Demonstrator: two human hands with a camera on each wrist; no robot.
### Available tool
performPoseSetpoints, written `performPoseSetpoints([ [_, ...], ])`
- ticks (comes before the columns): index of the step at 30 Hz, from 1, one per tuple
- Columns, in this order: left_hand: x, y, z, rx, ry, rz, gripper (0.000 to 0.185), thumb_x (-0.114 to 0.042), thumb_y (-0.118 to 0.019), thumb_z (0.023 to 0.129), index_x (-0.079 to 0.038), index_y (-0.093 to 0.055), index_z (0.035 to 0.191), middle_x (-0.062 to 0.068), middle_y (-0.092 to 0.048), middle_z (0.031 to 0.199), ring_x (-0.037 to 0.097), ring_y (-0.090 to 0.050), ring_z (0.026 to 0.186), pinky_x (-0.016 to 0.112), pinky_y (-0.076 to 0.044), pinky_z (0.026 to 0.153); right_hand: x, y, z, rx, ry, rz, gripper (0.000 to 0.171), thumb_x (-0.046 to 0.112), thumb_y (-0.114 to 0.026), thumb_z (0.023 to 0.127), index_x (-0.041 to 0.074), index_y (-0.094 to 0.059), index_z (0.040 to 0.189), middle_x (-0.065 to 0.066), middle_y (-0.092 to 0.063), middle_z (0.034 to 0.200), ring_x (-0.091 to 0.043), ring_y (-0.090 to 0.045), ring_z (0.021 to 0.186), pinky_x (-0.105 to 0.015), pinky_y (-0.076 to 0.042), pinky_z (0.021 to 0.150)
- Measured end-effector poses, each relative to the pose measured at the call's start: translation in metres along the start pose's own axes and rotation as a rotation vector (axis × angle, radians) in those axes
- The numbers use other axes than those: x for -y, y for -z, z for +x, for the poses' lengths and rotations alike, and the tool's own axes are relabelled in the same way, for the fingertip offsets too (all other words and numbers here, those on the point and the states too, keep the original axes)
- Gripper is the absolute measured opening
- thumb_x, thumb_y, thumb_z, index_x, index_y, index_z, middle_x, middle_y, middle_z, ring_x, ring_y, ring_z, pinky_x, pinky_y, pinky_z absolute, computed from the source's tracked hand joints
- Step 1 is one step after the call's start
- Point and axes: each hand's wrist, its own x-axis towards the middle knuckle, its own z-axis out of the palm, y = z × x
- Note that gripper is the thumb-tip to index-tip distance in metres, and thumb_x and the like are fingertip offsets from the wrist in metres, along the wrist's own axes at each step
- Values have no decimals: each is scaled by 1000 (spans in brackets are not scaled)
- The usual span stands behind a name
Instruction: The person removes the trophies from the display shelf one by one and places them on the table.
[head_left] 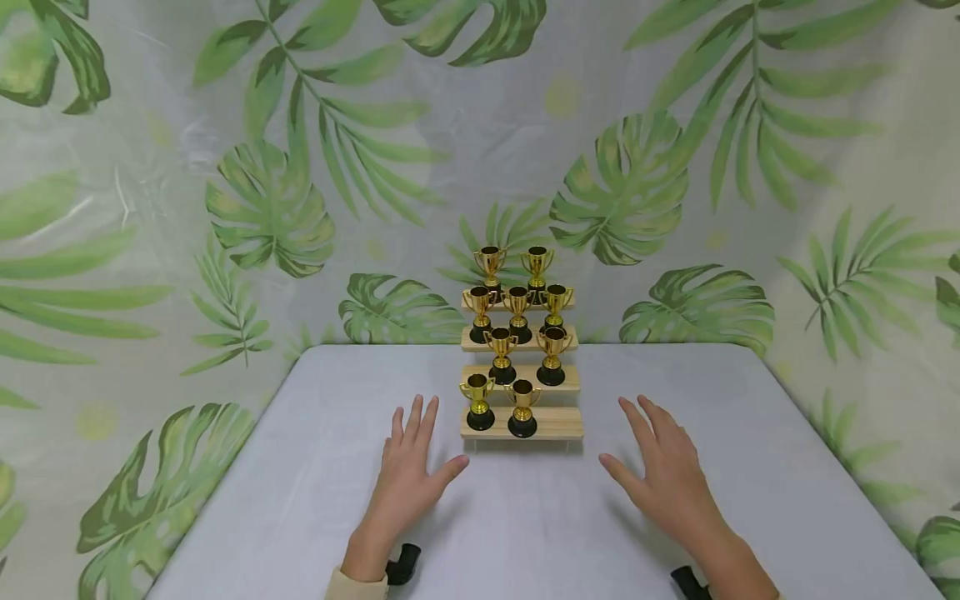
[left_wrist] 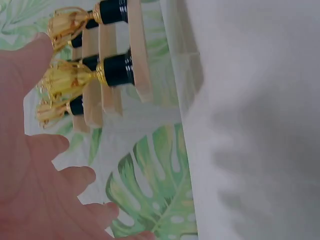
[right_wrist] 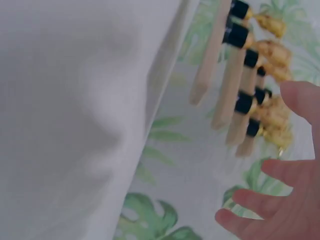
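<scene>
My left hand (head_left: 408,475) hovers over the table with fingers spread, left of a stepped wooden display stand (head_left: 561,423). On the right, my right hand (head_left: 667,475) is held the same way, fingers apart and holding nothing. Small gold trophy cups with black bases stand on the stand's shelves. The bottom shelf bears two, a left trophy (head_left: 477,400) and a right trophy (head_left: 522,407). Two more are on the shelf above, three on the one above that, and two on top. In the left wrist view, the nearest trophy (left_wrist: 75,79) appears beyond my thumb.
A white-covered table (head_left: 525,525) extends around the stand. Behind it hangs a pale curtain (head_left: 510,125) printed with green leaves. Black wrist mounts (head_left: 403,564) are on both my wrists.
</scene>
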Motion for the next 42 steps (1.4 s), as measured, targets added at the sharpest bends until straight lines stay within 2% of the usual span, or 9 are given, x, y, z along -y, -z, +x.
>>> performPoseSetpoints([
  [4, -5, 1, 2, 28, 0, -76, 96, -65, -65, 89, -33, -12, 163, 3, -9, 168, 37, -2, 152, 72, -20, 112, 16, 6, 9, -1, 25, 64, 82, 44, -76, 90, 16, -37, 156, -18, -37, 154, -42, -37, 136, -70, -39, 96],
  [8, -7, 3, 5, 55, 15, -156, 95, -54, -71, 90, -34, -13, 162, -3, -10, 167, 31, -3, 153, 68, -20, 115, 31, 9, 22, 17, 59, 108, 79, 40, -76, 90, 19, -38, 156, -15, -40, 153, -38, -39, 137, -65, -43, 98],
  [15, -13, 0, 22, 92, 53, -286, 91, -64, -66, 89, -39, -16, 160, -3, -19, 166, 30, -17, 151, 62, -26, 115, 52, 12, 48, 26, 134, 171, 76, 36, -76, 91, 17, -39, 155, -9, -43, 151, -33, -43, 136, -60, -44, 102],
  [18, -14, -3, 28, 89, 86, -340, 92, -64, -68, 87, -36, -21, 160, 1, -25, 164, 30, -25, 148, 58, -32, 114, 62, 11, 58, 36, 147, 193, 74, 33, -76, 92, 17, -40, 154, -7, -43, 151, -30, -44, 135, -57, -46, 102],
  [21, -12, -6, 32, 86, 108, -410, 90, -56, -73, 88, -30, -26, 160, 2, -30, 162, 32, -32, 146, 55, -39, 110, 70, 8, 65, 36, 157, 206, 69, 32, -76, 92, 17, -45, 151, -6, -45, 149, -28, -46, 134, -55, -48, 101],
  [24, -10, -10, 35, 83, 117, -483, 84, -44, -75, 90, -23, -30, 159, 6, -34, 161, 38, -37, 142, 55, -43, 107, 77, 6, 70, 27, 165, 217, 66, 31, -77, 91, 17, -49, 149, -5, -49, 145, -27, -50, 131, -52, -51, 97],
  [28, -6, -14, 41, 87, 165, -588, 79, -33, -77, 91, -21, -35, 157, 11, -39, 157, 40, -42, 138, 55, -45, 105, 83, 2, 78, 16, 166, 217, 63, 33, -76, 92, 16, -51, 147, -6, -52, 140, -26, -54, 125, -50, -54, 92],
  [33, -2, -17, 45, 101, 238, -716, 78, -30, -79, 90, -24, -38, 155, 12, -43, 153, 36, -48, 134, 53, -49, 101, 87, -8, 86, -5, 173, 200, 58, 31, -76, 91, 13, -56, 142, -6, -57, 131, -24, -61, 113, -44, -58, 84],
  [42, 9, -25, 53, 161, 320, -894, 70, -14, -77, 91, -14, -44, 152, 21, -45, 149, 39, -49, 132, 46, -50, 101, 98, -22, 94, -14, 156, 174, 52, 27, -78, 90, 14, -60, 137, -7, -61, 122, -24, -65, 92, -39, -58, 67],
])
